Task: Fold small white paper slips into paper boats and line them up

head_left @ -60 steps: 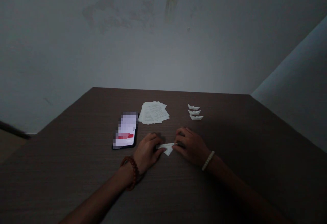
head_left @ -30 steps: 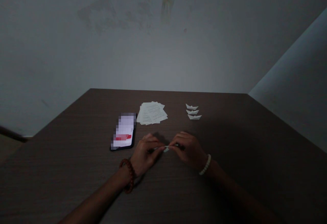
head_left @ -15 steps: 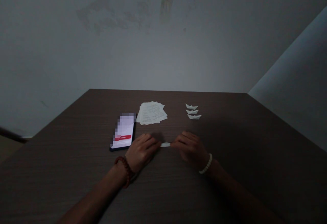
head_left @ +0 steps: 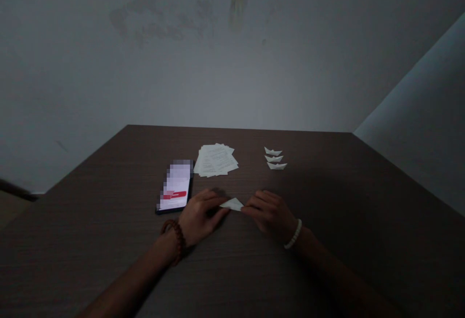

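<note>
A small white piece of folded paper, triangular in outline, lies between my two hands just above the table. My left hand has its thumb and index finger around the paper's left corner; the thumb stands a little apart below it. At the right corner, my right hand pinches the paper with curled fingers. Beyond my right hand stand three small folded paper boats, one behind another. A loose stack of printed paper sheets lies beyond my left hand.
A phone with its screen lit lies just left of my left hand, partly blurred out. The dark wooden table runs back to a grey, stained wall. A pale slanted surface rises at the right.
The paper showed as a thin strip between my fingers and now shows as a triangle with its point upward. My left thumb has moved down and away from the index finger.
</note>
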The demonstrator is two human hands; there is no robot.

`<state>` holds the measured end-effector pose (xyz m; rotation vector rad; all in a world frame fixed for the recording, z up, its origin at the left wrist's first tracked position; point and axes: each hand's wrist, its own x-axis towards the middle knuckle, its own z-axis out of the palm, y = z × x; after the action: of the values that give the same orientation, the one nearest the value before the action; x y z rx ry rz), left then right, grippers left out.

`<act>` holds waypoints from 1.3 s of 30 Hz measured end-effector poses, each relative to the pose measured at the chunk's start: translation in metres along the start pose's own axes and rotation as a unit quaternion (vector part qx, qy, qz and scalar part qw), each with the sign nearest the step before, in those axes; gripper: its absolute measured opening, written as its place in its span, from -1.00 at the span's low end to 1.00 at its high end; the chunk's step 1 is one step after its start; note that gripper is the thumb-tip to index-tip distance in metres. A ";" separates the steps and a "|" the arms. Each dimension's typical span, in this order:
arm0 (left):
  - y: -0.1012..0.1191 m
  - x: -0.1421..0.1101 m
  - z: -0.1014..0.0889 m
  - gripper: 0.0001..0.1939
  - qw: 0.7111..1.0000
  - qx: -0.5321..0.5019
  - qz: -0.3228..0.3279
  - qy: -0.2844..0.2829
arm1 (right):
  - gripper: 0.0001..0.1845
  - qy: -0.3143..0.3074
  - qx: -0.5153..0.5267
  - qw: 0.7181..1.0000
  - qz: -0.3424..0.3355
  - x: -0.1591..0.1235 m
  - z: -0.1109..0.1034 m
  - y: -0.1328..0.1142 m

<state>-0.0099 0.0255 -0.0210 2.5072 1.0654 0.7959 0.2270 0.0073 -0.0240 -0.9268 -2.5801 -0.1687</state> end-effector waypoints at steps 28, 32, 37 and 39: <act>-0.001 0.002 0.009 -0.84 0.999 -0.001 -0.020 0.033 | -0.51 -0.111 0.074 0.991 0.015 0.013 -0.014 -0.021; 0.000 0.001 0.007 -0.84 0.999 -0.010 -0.020 0.032 | -0.45 -0.117 0.074 0.990 0.022 0.014 -0.013 -0.022; -0.002 0.000 0.005 -0.83 0.999 -0.028 -0.023 0.024 | -0.43 -0.126 0.081 0.988 0.030 0.014 -0.014 -0.024; -0.004 0.000 0.005 -0.82 0.999 -0.041 -0.013 0.026 | -0.43 -0.125 0.086 0.988 0.033 0.014 -0.014 -0.024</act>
<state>-0.0096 0.0279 -0.0274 2.4123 1.0583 0.8845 0.2066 -0.0062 -0.0048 -1.0222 -2.7308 0.1990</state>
